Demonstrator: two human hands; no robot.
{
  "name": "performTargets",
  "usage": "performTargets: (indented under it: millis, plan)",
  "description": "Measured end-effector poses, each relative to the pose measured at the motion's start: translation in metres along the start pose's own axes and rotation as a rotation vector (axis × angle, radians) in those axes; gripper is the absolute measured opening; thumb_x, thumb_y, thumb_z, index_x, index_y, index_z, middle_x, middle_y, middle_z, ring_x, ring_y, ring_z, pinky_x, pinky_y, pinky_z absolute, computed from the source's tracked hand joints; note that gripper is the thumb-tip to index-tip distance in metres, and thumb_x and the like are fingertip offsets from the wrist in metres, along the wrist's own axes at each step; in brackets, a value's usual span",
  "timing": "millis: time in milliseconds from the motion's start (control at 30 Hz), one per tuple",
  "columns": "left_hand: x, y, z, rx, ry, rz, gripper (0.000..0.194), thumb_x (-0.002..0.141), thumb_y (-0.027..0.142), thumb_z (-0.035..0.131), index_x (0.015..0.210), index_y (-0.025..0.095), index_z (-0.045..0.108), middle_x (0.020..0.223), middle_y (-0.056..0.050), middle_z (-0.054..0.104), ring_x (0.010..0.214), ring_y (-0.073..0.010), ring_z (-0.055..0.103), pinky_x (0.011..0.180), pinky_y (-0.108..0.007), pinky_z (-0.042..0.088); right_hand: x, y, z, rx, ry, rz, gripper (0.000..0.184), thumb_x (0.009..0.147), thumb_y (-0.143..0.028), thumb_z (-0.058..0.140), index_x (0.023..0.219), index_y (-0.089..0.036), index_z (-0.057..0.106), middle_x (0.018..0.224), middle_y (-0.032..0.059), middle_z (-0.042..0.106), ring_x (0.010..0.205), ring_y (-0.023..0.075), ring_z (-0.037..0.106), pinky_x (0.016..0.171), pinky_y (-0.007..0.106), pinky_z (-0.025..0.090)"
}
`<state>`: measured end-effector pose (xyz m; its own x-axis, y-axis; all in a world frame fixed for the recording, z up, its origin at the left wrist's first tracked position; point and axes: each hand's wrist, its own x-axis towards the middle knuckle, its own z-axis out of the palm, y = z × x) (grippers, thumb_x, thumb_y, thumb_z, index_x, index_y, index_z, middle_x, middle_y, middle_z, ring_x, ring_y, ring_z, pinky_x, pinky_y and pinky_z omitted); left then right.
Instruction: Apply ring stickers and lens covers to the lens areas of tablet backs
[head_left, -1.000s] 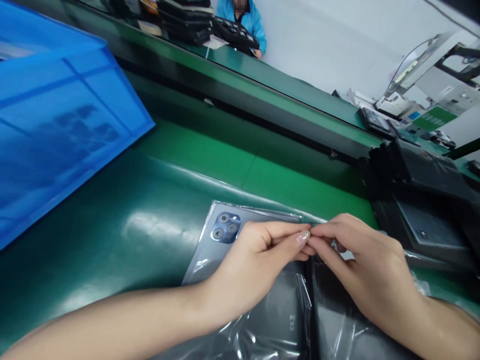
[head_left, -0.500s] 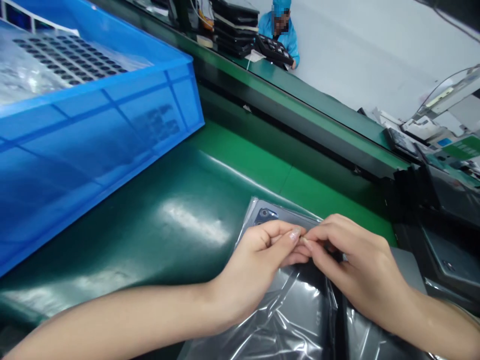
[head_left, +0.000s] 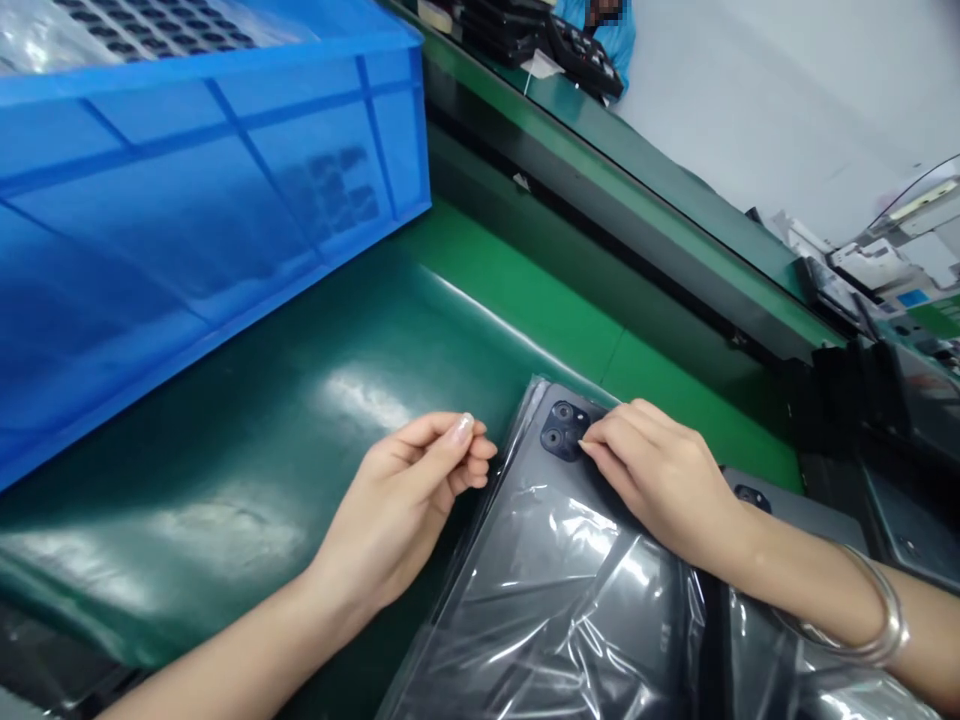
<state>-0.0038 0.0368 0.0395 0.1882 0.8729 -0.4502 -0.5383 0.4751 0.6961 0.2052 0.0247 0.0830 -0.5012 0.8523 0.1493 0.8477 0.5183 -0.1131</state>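
Observation:
A grey tablet (head_left: 630, 570) lies back up in front of me, its lower part in a clear plastic bag (head_left: 570, 630). Its dark camera module (head_left: 564, 430) shows at the upper corner. My right hand (head_left: 660, 475) is pinched, thumb and forefinger at the right edge of that module. Whatever it pinches is too small to make out. My left hand (head_left: 416, 490) hangs left of the tablet over the green mat, thumb pressed on the forefinger. Anything between those fingertips is hidden. A second grey tablet (head_left: 810, 515) lies partly behind my right forearm.
A large blue crate (head_left: 187, 200) with plastic-wrapped sheets of black round pieces (head_left: 157, 30) stands at the left on the green mat (head_left: 247, 430). Dark devices (head_left: 915, 480) are stacked at the right. Beyond the green bench (head_left: 637, 220), a person in blue (head_left: 619, 45) is partly visible.
My hands, together over the tablet before, have parted. The left moved left, off the tablet; the right came to the camera module, now uncovered. The view has shifted somewhat.

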Motion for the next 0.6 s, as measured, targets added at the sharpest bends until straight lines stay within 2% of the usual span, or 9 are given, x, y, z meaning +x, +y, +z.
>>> performTargets:
  millis: [133, 333, 433, 600]
  plan:
    - [0.010, -0.001, -0.005, 0.006, 0.013, -0.029, 0.020, 0.063, 0.027, 0.082, 0.068, 0.014, 0.068, 0.058, 0.001, 0.062, 0.051, -0.0059, 0.052, 0.049, -0.013, 0.045, 0.007, 0.000, 0.002, -0.051, 0.031, -0.045, 0.030, 0.095, -0.017, 0.043, 0.074, -0.012, 0.064, 0.069, 0.0062, 0.061, 0.067, 0.0166, 0.052, 0.060, 0.030, 0.043]
    - [0.011, -0.004, -0.009, 0.009, 0.022, -0.114, 0.019, 0.060, 0.027, 0.083, 0.068, 0.015, 0.072, 0.057, 0.001, 0.063, 0.050, -0.0058, 0.053, 0.048, -0.013, 0.046, 0.005, -0.003, 0.002, -0.192, 0.086, -0.226, 0.021, 0.087, -0.003, 0.048, 0.076, -0.007, 0.066, 0.068, 0.0088, 0.060, 0.060, 0.0156, 0.045, 0.056, 0.031, 0.038]
    - [0.010, -0.006, -0.009, 0.012, 0.041, -0.152, 0.019, 0.060, 0.026, 0.084, 0.072, 0.014, 0.074, 0.059, 0.000, 0.064, 0.052, -0.0052, 0.054, 0.050, -0.011, 0.047, 0.002, -0.004, 0.002, -0.146, 0.094, -0.208, 0.019, 0.088, -0.004, 0.050, 0.082, -0.006, 0.067, 0.068, 0.0085, 0.060, 0.061, 0.0159, 0.046, 0.056, 0.031, 0.040]
    - [0.010, -0.008, -0.010, -0.029, -0.005, -0.173, 0.024, 0.060, 0.024, 0.084, 0.080, 0.015, 0.076, 0.070, -0.002, 0.070, 0.062, -0.0064, 0.060, 0.059, -0.011, 0.051, -0.005, -0.002, -0.003, -0.004, 0.066, -0.113, 0.021, 0.092, -0.009, 0.047, 0.099, -0.006, 0.066, 0.077, 0.0094, 0.065, 0.064, 0.0162, 0.051, 0.056, 0.031, 0.045]
